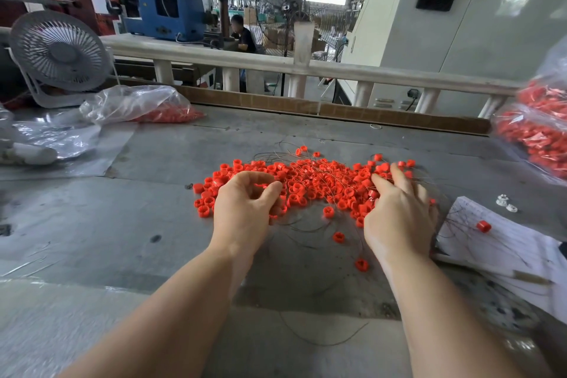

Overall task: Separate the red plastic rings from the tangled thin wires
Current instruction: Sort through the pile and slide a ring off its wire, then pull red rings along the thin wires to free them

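A heap of small red plastic rings lies spread across the middle of the grey table, laced with tangled thin wires that trail toward me. My left hand sits on the heap's left side, its fingers and thumb curled around some rings and wires. My right hand lies on the heap's right side with fingers stretched flat over the rings. A few loose rings lie between my wrists.
A clear bag of red rings lies at the back left beside a white desk fan. More bagged rings pile up at the right edge. Lined paper with one red ring lies at the right. A white rail bounds the far side.
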Demonstrator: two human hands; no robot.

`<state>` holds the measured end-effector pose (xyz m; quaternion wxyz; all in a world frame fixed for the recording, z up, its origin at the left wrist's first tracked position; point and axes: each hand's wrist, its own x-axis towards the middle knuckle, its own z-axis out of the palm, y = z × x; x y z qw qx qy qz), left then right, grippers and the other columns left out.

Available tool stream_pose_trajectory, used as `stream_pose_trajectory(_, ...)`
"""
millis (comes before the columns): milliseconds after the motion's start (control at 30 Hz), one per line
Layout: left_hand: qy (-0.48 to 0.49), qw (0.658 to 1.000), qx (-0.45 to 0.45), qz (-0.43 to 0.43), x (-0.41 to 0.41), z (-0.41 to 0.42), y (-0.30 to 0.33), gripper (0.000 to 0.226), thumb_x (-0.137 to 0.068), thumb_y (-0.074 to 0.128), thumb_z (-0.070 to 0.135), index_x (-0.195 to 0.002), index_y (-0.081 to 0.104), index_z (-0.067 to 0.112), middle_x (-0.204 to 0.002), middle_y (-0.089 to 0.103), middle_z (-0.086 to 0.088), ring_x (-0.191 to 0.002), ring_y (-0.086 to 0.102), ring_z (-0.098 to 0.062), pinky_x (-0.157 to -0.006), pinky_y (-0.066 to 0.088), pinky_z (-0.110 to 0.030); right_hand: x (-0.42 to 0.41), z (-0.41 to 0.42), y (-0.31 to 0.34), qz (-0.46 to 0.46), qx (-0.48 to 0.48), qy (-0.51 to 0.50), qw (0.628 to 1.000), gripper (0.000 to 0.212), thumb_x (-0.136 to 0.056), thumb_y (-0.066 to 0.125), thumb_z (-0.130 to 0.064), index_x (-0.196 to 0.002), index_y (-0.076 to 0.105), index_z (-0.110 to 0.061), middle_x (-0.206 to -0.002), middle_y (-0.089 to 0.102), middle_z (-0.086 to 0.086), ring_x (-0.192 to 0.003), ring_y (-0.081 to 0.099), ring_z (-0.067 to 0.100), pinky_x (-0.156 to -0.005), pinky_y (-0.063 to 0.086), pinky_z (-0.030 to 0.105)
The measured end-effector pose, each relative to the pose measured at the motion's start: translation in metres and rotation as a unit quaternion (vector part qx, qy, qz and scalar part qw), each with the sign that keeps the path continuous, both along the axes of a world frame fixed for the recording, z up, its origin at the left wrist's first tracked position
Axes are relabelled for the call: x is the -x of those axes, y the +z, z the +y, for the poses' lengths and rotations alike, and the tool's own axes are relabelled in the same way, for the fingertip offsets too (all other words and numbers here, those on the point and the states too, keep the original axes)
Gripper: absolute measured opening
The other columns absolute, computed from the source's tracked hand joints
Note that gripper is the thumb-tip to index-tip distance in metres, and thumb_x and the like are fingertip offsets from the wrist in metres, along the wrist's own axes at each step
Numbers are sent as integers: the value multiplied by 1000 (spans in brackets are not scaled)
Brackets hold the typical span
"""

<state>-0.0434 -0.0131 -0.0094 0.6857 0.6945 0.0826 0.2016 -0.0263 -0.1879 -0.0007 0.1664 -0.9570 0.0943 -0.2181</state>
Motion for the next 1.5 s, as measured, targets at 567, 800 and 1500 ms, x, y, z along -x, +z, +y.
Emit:
stream_pose_trajectory(567,89,864,-488,87,1,7,-6,24,-91,56,36,-113,66,34,-120,56,8,-116,41,-21,-92,33,-34,4,28,-14,-46,51,289,955,47,-87,47,4,-122,63,-24,-136,51,-6,-126,41,14,-102,26,27)
stream_pose_trajectory(800,76,858,-500,93,3,6,-4,27,-92,53,34,-117,62,36,-122,52,7,-118,40,-20,-95,32,-34,7,36,-14,8,62,361,931,60,-91,36,3,-140,41,-32,-149,34,-12,-136,26,6,-104,15,20)
stream_pose_trajectory(1500,19,883,-467,43,5,-1,-5,16,-87,63,32,-101,68,26,-112,51,6,-112,41,-18,-82,24,-29,9,36,-14,-10,-10,366,930,40,-86,50,4,-115,64,-20,-110,64,-3,-106,51,17,-93,37,24)
